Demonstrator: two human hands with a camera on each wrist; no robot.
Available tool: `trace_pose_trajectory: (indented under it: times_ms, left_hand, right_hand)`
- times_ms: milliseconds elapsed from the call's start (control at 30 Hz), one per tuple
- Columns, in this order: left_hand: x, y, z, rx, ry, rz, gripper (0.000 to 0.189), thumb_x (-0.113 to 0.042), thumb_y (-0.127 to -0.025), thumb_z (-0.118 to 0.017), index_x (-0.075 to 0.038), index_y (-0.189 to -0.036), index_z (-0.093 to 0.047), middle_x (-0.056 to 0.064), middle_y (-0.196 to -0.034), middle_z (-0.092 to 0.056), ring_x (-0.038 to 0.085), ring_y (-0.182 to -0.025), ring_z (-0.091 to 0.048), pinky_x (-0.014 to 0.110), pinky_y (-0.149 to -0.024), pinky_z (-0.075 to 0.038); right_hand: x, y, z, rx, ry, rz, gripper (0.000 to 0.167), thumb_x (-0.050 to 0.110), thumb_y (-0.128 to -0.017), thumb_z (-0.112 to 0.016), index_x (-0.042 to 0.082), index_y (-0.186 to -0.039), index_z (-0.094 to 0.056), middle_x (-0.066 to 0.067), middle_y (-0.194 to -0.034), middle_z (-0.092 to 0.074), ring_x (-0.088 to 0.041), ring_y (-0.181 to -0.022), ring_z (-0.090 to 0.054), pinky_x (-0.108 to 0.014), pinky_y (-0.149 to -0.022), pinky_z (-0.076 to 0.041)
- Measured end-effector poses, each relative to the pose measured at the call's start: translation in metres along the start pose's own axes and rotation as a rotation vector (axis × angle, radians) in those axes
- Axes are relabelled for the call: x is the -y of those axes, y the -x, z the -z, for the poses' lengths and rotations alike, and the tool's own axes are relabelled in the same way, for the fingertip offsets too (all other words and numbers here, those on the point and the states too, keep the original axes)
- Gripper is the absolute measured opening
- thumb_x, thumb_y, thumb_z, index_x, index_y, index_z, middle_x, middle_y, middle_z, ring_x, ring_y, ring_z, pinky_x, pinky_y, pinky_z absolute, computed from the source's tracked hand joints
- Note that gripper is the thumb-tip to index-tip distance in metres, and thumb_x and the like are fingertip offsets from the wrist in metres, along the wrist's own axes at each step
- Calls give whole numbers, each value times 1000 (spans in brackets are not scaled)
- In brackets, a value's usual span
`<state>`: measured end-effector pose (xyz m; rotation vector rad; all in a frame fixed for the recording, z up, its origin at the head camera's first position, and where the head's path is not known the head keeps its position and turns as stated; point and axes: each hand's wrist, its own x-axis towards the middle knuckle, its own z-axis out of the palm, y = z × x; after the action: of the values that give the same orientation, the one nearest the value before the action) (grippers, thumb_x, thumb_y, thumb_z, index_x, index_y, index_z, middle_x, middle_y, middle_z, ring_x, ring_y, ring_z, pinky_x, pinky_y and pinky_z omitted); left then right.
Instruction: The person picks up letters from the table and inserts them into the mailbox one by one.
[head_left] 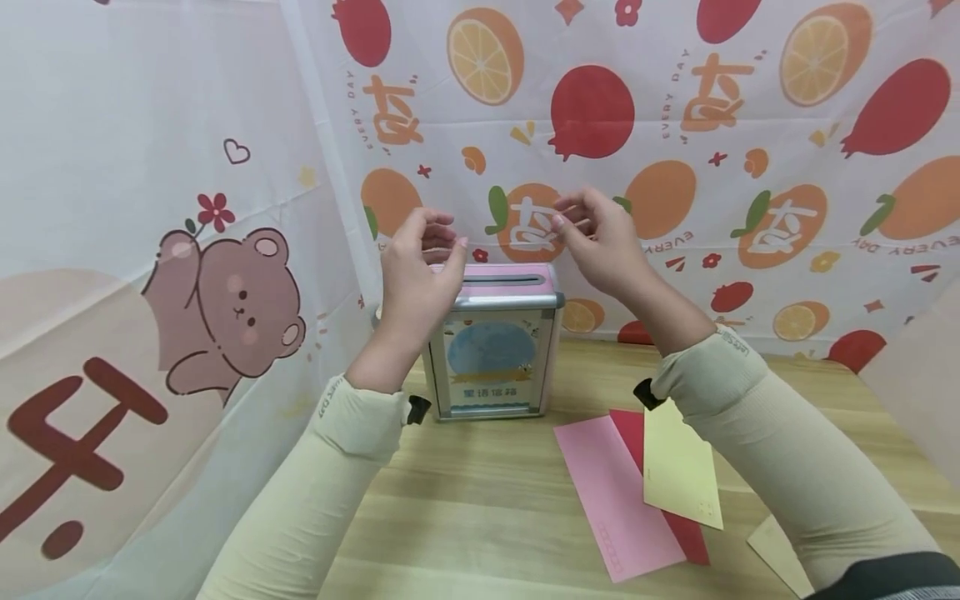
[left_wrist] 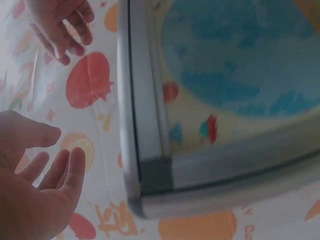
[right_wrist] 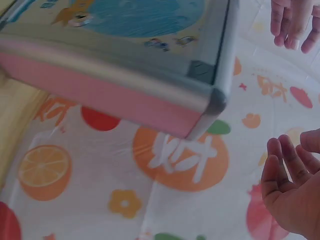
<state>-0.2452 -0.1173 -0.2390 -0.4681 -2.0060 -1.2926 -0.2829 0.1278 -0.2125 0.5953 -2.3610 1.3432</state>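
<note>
A pink mailbox [head_left: 491,358] with silver metal edges stands upright on the table, a dark slot in its pink top and a blue picture on its front. My left hand [head_left: 422,267] is raised at its upper left corner, overlapping it in the head view, with loosely bent fingers around nothing. Higher up and to the right of the box is my right hand [head_left: 600,237], likewise relaxed and holding nothing. Both wrist views show the box's edge apart from the hands: the left hand [left_wrist: 40,185] in one, the right hand [right_wrist: 295,195] in the other.
Right of the box, a pink envelope [head_left: 615,500], a red envelope [head_left: 686,537] and a yellow envelope [head_left: 678,467] overlap on the wooden table [head_left: 465,508]. Another pale yellow paper [head_left: 780,554] lies partly under the right sleeve. Printed cloth [head_left: 750,308] hangs behind and at the left.
</note>
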Motion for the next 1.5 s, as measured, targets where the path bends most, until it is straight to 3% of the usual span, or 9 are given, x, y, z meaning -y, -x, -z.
trace_pose_trajectory:
  times_ms: [233, 567, 700, 833, 1033, 1167, 1300, 1500]
  left_hand:
    - [1, 18, -21, 65, 30, -9, 21, -2, -97, -73, 1, -116, -66, 15, -101, -70, 25, -92, -74, 37, -88, -65]
    - [7, 54, -56, 153, 72, -33, 18, 1, -97, -70, 7, -114, -67, 15, -98, -70, 24, -88, -71, 31, -81, -64]
    - [7, 66, -68, 164, 66, -48, 16, -1, -98, -70, 4, -114, -68, 13, -98, -70, 22, -88, -70, 31, -81, -64]
    - [7, 82, -77, 182, 88, -42, 15, -1, -98, -71, 4, -112, -68, 13, -98, -71, 22, -87, -71, 32, -79, -64]
    - [12, 102, -93, 232, 107, 11, 13, -2, -99, -71, 1, -111, -69, 10, -98, -71, 19, -88, -69, 31, -77, -64]
    - [17, 113, -108, 270, 118, 57, 13, -1, -98, -70, -2, -111, -68, 9, -96, -70, 17, -85, -69, 26, -75, -63]
    - [22, 126, -125, 314, 138, 94, 15, -1, -98, -69, -3, -112, -67, 8, -93, -70, 15, -82, -68, 22, -72, -62]
    - [27, 156, -157, 386, 215, 203, 19, 3, -96, -69, 0, -115, -66, 10, -91, -69, 13, -80, -66, 22, -73, -61]
  right_hand:
    - [-40, 25, 16, -20, -23, -116, 27, 20, -108, -62, 6, -131, -65, -16, -112, -74, -29, -100, -72, -20, -74, -55]
    - [-95, 67, 36, -5, 48, -187, 32, 25, -108, -62, 1, -130, -64, -22, -112, -72, -8, -89, -70, -17, -75, -58]
    - [-116, 86, 42, -25, 16, -225, 34, 27, -108, -63, 0, -129, -64, -19, -111, -72, -5, -89, -69, -19, -77, -58]
    - [-135, 110, 49, -44, -54, -326, 38, 30, -110, -60, -1, -133, -62, -10, -108, -70, -6, -93, -68, -18, -77, -56]
    - [-160, 141, 56, -59, -85, -431, 41, 31, -112, -54, -1, -136, -59, 13, -98, -70, -6, -95, -69, -23, -76, -57]
    - [-172, 154, 61, -77, -90, -456, 40, 30, -112, -54, -2, -136, -58, 18, -94, -69, -2, -91, -69, -24, -74, -57]
    - [-180, 165, 69, -98, -68, -475, 43, 33, -112, -53, -2, -137, -58, 12, -96, -69, -1, -87, -69, -23, -72, -58]
    - [-193, 191, 78, -96, 31, -481, 45, 32, -111, -55, -8, -130, -62, -13, -103, -70, -4, -79, -68, -23, -68, -60]
